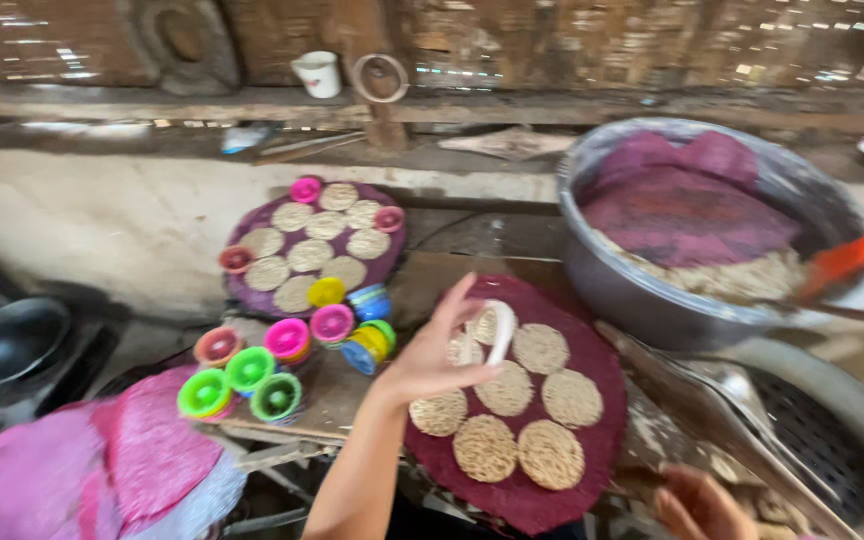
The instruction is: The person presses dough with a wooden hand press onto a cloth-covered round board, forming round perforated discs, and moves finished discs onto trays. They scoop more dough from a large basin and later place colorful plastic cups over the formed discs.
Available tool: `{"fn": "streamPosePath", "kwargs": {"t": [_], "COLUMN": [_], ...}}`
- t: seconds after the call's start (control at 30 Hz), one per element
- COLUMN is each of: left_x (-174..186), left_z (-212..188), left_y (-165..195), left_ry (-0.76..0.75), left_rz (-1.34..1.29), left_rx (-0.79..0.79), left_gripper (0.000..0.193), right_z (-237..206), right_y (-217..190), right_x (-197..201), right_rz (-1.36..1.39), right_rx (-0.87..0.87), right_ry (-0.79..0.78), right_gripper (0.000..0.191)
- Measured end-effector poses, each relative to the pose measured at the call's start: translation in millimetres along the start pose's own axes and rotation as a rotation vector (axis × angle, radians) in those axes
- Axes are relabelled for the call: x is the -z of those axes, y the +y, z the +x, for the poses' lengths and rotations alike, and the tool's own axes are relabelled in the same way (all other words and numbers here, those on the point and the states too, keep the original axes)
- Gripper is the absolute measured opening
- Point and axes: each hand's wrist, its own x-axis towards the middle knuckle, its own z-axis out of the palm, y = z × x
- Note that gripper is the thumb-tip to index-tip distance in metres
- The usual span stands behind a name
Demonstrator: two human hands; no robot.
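Note:
My left hand (432,355) is raised over a dark red round mat (607,365) and pinches a small white ring-shaped mould (501,330) between thumb and fingers. Several flat round noodle cakes (550,455) lie on that mat, just under and to the right of the hand. My right hand (697,505) is low at the bottom edge, right of the mat, blurred, with its fingers partly curled; I cannot make out anything in it.
A second purple mat (252,298) with several noodle cakes lies farther back. Small coloured plastic cups (252,370) cluster between the mats. A big metal basin (642,290) with purple cloth, noodles and an orange spatula (847,255) stands right. Black pot (12,340) and pink mats (102,460) are left.

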Motion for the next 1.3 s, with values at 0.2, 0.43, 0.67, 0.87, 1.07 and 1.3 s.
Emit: {"fn": "streamPosePath", "kwargs": {"t": [0.2,0.43,0.67,0.87,1.07,1.3], "left_x": [84.2,75.3,81.3,83.7,101.2,101.7], "left_z": [-134.6,-159.1,-156.9,-171.7,-185.8,-160.0], "left_y": [-36.3,-89.2,-99.2,-91.2,-67.1,-76.0], "left_ry": [0.25,0.094,0.114,0.406,0.602,0.746], "left_rz": [0.573,0.821,0.829,0.697,0.522,-0.139], "left_rx": [0.161,0.329,0.286,0.058,0.112,0.201], "left_gripper": [0.105,0.108,0.112,0.089,0.059,0.051], "right_z": [50.2,81.4,38.0,44.1,46.9,61.0], "right_y": [-17.4,-43.5,-129.3,-202.6,-224.6,-225.6], "right_x": [-67.6,-100.9,-225.8,-379.2,-417.5,-415.6], "right_rz": [-0.293,-0.855,-0.59,-0.613,-0.853,-0.632], "right_rx": [-0.308,-0.159,0.532,0.881,0.637,0.7], "right_ry": [-0.049,-0.067,-0.323,-0.401,-0.476,-0.293], "right_gripper": [0.047,0.051,0.055,0.069,0.067,0.028]}}
